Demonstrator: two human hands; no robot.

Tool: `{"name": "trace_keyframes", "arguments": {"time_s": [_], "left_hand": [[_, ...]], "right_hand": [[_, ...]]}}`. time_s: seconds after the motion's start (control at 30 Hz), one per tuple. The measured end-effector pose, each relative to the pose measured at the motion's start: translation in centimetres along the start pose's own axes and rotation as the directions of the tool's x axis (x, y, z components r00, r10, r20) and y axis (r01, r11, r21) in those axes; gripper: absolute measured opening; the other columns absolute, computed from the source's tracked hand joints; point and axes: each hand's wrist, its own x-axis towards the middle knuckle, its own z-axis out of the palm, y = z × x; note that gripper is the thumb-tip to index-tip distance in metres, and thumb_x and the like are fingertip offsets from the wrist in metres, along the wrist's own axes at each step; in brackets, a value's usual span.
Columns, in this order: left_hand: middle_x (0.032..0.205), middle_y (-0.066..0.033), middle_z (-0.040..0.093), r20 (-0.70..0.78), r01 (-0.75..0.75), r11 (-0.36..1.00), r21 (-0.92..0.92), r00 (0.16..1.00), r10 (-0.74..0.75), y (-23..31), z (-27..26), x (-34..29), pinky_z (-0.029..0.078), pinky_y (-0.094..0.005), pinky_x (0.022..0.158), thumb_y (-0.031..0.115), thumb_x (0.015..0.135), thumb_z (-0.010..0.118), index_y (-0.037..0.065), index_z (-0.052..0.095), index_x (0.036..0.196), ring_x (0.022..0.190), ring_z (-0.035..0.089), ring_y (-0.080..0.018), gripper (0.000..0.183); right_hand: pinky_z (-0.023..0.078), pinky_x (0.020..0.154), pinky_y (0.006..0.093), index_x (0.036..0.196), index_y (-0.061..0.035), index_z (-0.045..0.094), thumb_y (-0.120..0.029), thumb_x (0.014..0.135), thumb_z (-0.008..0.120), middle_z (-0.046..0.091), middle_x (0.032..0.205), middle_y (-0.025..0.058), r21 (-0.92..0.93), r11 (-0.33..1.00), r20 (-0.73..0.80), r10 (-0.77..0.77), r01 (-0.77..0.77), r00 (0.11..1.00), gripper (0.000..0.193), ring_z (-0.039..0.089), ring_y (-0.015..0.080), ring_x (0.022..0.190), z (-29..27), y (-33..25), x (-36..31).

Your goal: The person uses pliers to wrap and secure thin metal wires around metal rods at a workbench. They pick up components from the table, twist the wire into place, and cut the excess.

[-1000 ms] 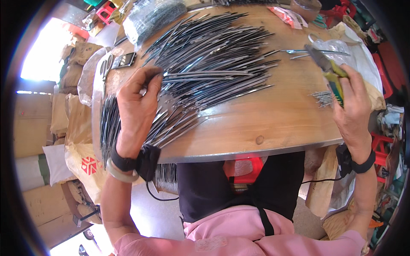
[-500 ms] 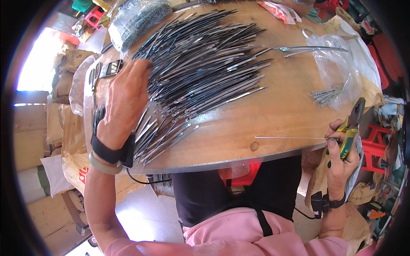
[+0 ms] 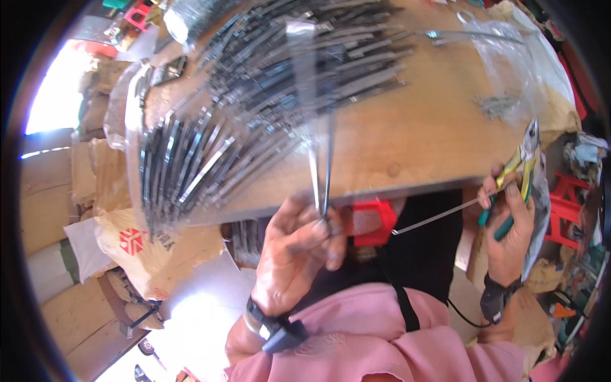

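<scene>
My left hand is closed around the lower ends of slim dark metal strips, which point up over the table's near edge and are smeared by motion. My right hand grips pliers with yellow and green handles, jaws pointing upward. A thin metal rod sticks out leftward from the same hand, its far end slightly hooked. Beyond my left hand, a large heap of similar strips covers the wooden table. More strips fan out at the table's left.
A clear plastic bag lies at the far right beside a small bunch of short metal pieces. Below the table edge is a red stool. More red stools stand right. A brown paper sack is at the left.
My left hand has come from the heap toward my body, now carrying metal strips. The pliers in my right hand have turned more upright, and the thin rod has tilted, its far end lower.
</scene>
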Motion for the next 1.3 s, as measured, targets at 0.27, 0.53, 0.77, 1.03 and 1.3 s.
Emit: {"name": "trace_keyframes", "arguments": {"time_s": [0.27,0.53,0.77,1.03,1.3], "left_hand": [[0.072,-0.0174,0.065,0.193,0.265,0.943,0.2,0.933,-0.303,-3.2,0.2,0.9,0.047,-0.0299,0.045,0.004,0.08,0.074,-0.002,0.064,0.096,0.052,0.062,-0.0245,0.02],[0.076,-0.0059,0.068,0.131,0.029,0.835,0.549,0.984,-0.121,-3.9,-0.4,0.6,0.04,-0.02,0.05,-0.001,0.086,0.069,-0.003,0.067,0.098,0.057,0.052,-0.0049,0.013],[0.072,-0.0009,0.064,0.193,-0.026,0.627,0.778,0.961,-0.2,-4.4,0.3,1.1,0.041,-0.0198,0.056,-0.002,0.088,0.064,-0.001,0.064,0.092,0.062,0.049,-0.0028,0.004],[0.071,0.0001,0.064,0.191,0.043,0.658,0.752,0.941,-0.279,-4.3,-0.3,1.7,0.04,-0.0204,0.054,-0.001,0.089,0.064,0.0,0.062,0.092,0.061,0.049,-0.0034,0.003],[0.069,-0.0002,0.062,0.138,0.096,0.581,0.808,0.929,-0.344,-4.3,0.0,1.5,0.04,-0.0203,0.052,-0.001,0.091,0.062,-0.002,0.06,0.091,0.058,0.05,-0.0035,0.002]], "right_hand": [[0.04,0.075,0.0315,0.1,-0.0019,0.057,-0.015,0.093,0.063,0.048,0.119,0.0126,-0.257,0.944,0.207,-0.157,0.208,0.966,0.016,0.047,0.0182,0.091,0.0,-1.6,-1.2],[0.046,0.077,0.029,0.096,0.002,0.063,-0.012,0.089,0.068,0.056,0.114,0.0165,-0.46,0.813,0.312,-0.229,0.358,0.922,0.016,0.054,0.0153,0.087,0.3,-1.3,-1.5],[0.05,0.077,0.0336,0.089,-0.003,0.068,-0.011,0.081,0.075,0.063,0.103,0.0131,-0.661,0.604,0.482,-0.114,0.446,0.869,0.013,0.063,0.0253,0.088,1.1,3.3,-2.9],[0.046,0.081,0.0284,0.088,0.0017,0.067,-0.01,0.084,0.074,0.061,0.1,0.0087,-0.503,0.863,0.262,0.09,0.056,0.961,0.015,0.06,0.0169,0.091,0.9,3.2,-3.1],[0.049,0.07,0.0313,0.095,0.0008,0.067,0.001,0.076,0.073,0.06,0.096,0.0113,-0.707,0.588,0.488,0.004,0.393,0.873,0.02,0.063,0.0255,0.08,1.3,2.6,-3.1]]}}
